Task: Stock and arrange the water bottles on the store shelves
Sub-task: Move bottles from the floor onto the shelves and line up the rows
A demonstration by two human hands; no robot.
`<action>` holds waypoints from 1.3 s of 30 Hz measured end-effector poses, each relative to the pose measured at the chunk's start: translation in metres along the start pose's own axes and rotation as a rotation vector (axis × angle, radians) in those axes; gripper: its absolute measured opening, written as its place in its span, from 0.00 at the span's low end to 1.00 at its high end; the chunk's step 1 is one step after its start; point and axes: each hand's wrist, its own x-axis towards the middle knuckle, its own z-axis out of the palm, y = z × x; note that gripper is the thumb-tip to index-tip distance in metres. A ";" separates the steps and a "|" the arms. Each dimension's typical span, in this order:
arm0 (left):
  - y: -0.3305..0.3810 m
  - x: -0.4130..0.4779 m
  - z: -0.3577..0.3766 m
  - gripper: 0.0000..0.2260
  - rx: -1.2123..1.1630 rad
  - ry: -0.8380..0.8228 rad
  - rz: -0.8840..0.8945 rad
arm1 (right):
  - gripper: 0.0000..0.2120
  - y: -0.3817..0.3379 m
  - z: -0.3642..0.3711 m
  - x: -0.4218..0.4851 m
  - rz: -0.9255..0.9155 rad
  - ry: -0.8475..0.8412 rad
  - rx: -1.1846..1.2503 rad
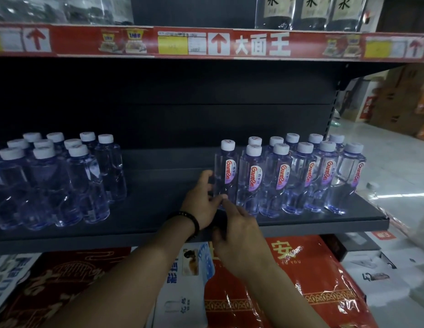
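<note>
Shelving of dark metal fills most of what we see, and its middle shelf carries the water bottles. Above it runs a red price strip with white arrows and large white characters, and on that upper level stand clear bottles with dark labels. Below the middle shelf lie red wrapped packs and white printed packs. Brown cartons are stacked on the pale floor far to the right.

On the left of the middle shelf we find a crowded cluster of bottles, white-capped and set several rows deep, with few labels facing us. On the right stands a tidier group of bottles in two rows, pink and white labels turned forward. A stretch of bare shelf lies between the two groups.

At the left end of the right group stands one upright bottle, just beside its neighbour, and it rests on the shelf. Our left hand grips its lower part, thumb on the left side and fingers curled across the front. Our right hand holds nothing: its forefinger stretches to the bottle's foot, meeting the left fingers there, while the other fingers curl loosely over the shelf's front edge. A dark beaded bracelet circles the left wrist.
</note>
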 end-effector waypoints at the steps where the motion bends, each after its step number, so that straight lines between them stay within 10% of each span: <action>1: 0.000 0.002 0.001 0.22 -0.004 -0.005 -0.006 | 0.29 0.000 0.001 0.000 -0.004 0.003 0.001; 22: -0.020 -0.038 -0.052 0.17 0.002 0.199 -0.109 | 0.12 -0.023 0.008 0.024 0.031 -0.028 -0.045; 31: -0.053 -0.122 -0.160 0.14 0.140 0.672 -0.141 | 0.19 -0.113 0.078 0.038 -0.011 -0.190 0.339; 39: -0.079 -0.136 -0.197 0.24 0.058 0.566 -0.226 | 0.17 -0.159 0.133 0.054 -0.053 -0.271 0.615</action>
